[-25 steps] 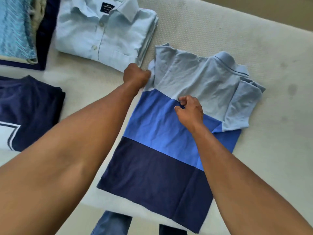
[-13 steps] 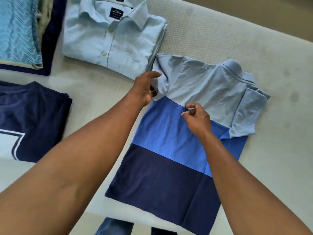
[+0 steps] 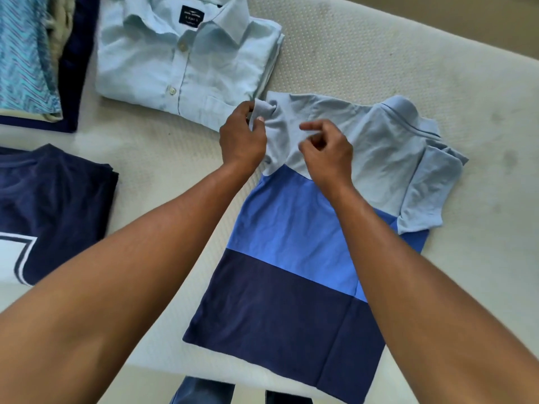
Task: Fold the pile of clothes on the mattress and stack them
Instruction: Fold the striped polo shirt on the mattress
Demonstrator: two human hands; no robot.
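A polo shirt (image 3: 291, 228) with light-blue, mid-blue and navy bands lies flat on the cream mattress (image 3: 379, 53), its right sleeve folded in. My left hand (image 3: 242, 138) pinches the shirt's left sleeve at the upper left corner and holds it bunched up. My right hand (image 3: 326, 150) is just above the light-blue chest part, fingers loosely curled, index finger out, with no cloth seen between them. A folded light-blue dress shirt (image 3: 180, 62) lies close behind the left hand.
A folded navy T-shirt (image 3: 52, 205) with a white print lies at the left. A stack with a teal patterned piece (image 3: 26, 53) sits at the far left corner. My jeans-clad legs (image 3: 204, 392) show beyond the mattress's near edge.
My left hand has lifted and bunched the left sleeve. My right hand has let go of the cloth at the band seam and moved up toward the sleeve.
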